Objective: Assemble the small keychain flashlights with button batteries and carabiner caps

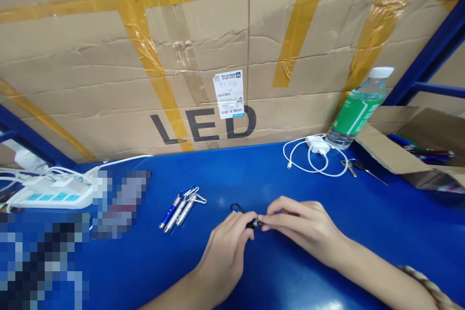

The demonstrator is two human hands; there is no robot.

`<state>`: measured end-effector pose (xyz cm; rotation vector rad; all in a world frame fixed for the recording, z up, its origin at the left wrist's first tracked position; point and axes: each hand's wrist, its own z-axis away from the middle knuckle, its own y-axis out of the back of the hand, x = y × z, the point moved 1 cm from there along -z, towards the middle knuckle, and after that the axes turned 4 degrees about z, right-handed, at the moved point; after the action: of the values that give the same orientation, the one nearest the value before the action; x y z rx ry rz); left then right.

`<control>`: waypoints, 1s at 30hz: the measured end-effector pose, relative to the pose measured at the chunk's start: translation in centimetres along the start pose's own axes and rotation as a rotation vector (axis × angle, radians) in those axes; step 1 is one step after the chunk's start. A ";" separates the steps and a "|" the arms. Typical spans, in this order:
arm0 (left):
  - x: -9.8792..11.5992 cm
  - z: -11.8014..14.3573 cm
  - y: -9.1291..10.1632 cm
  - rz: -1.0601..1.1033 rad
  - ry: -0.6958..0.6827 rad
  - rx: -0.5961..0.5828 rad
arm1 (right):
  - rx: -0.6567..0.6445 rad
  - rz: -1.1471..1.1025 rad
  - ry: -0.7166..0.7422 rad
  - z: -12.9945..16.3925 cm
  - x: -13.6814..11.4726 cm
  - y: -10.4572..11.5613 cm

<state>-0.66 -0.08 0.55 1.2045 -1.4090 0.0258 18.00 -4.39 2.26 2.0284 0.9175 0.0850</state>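
Pinching a small black keychain torch (pixel 251 223) between them, both hands meet low at the middle of the blue tabletop (pixel 363 213). The left hand (pixel 225 247) curls closed around the dark barrel, seemingly to steady it, while the right hand (pixel 305 227) closes thumb and fingertips on the end at 3 o'clock of the barrel, a grip that suits twisting or pressing a small part. A black clip loop (pixel 235 207) sticks out at 11 o'clock from the torch, free of both hands.

Just beyond, at 10 o'clock from the hands, three more small torches (pixel 179 209), one blue and two silver, lie side by side with their clips together, laid apart from the one in hand yet near it. Farther out at 9 o'clock a white power strip (pixel 51 193) sits with plugs and leads in it, beside a blurred patch.

At 2 o'clock a white charger and cable (pixel 316 152) lie coiled, with keys (pixel 358 167) just beside and a water bottle (pixel 358 109) leaning against the backdrop. An open carton (pixel 407 155) at 3 o'clock holds what look like more coloured torches, too small to tell surely. Behind all stands a large taped cardboard box (pixel 232 58) marked LED, walling the far edge.
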 end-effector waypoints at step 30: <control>0.5 0.4 -0.1 0.047 0.085 -0.035 | -0.068 0.011 0.013 0.2 0.8 -0.4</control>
<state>-0.79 -0.67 0.71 1.1293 -1.3577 0.0839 18.45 -3.87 1.67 1.9720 0.9001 0.1343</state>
